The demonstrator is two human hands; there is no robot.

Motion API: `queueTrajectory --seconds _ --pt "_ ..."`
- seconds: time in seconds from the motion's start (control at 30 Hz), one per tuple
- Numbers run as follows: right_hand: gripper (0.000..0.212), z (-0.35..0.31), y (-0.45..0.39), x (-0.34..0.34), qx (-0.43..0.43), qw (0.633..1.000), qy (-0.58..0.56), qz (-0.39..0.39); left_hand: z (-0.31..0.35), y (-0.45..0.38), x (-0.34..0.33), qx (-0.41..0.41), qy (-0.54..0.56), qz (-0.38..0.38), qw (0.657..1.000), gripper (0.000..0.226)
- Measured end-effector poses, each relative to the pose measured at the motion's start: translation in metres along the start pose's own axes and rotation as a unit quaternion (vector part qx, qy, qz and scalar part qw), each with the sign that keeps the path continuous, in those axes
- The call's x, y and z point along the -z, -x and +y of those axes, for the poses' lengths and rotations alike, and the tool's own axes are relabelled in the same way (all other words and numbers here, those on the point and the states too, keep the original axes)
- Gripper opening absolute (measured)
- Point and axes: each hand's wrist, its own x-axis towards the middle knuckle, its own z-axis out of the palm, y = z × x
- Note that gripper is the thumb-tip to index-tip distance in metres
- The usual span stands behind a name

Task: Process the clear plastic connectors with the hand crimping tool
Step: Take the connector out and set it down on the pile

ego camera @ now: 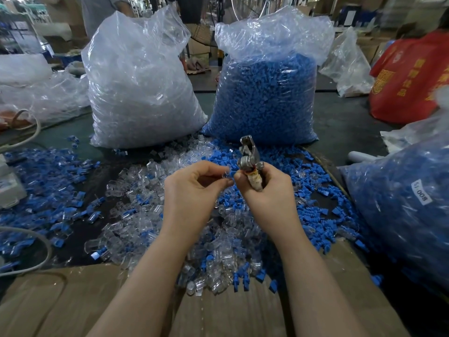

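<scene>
Over the heap at table centre, my left hand (194,188) pinches one clear connector (225,175) between thumb and fingertips, right beside the tool. My right hand (264,190) is wrapped round the taped handle of the crimping tool (247,159), metal head pointing up and away; jaws not clearly readable, look slightly apart. The connector sits just left of the tool's pivot, not yet between the jaws as far as I can see.

Progress, my judgement: early to middle. A loose pile of clear connectors (150,215) covers the mat in front of me, mixed with blue inserts (303,190). Off to the left lies a scatter of pieces (48,181) with blue and clear joined, likely finished ones, but too small to confirm. Behind stand a full bag of clear parts (136,88) and a full bag of blue parts (267,93), so plenty is left. Another blue-filled bag (401,198) lies at right.

Writing: a white label (421,192) on the right bag reads roughly "800 1/1", sideways, second part uncertain. A red cloth or bag (408,76) at far right carries yellow characters, not legible to me. No brand visible on the tool. Cardboard (73,300) lies under my forearms.
</scene>
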Motion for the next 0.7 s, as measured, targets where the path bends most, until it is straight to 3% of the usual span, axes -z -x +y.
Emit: queueTrajectory --seconds 0.3,0.43,0.57,0.7 --pt "0.017 -0.0014 0.0003 0.0034 0.005 1.000 -0.007 -0.002 0.0053 -0.0022 0.0012 0.046 0.044 -0.016 0.998 0.020" --pt "0.004 0.0003 0.0004 0.0028 0.003 1.000 0.002 -0.009 0.0051 -0.0036 0.0016 0.057 0.073 -0.003 0.996 0.021" --pt "0.022 0.0029 0.0000 0.0065 -0.006 0.999 0.039 0.004 0.0052 -0.0060 0.0028 0.064 0.110 -0.001 0.992 0.025" --pt "0.012 0.0067 0.0001 0.0100 -0.003 0.994 0.106 -0.021 0.0054 -0.0064 0.0054 0.043 0.104 -0.001 0.994 0.025"
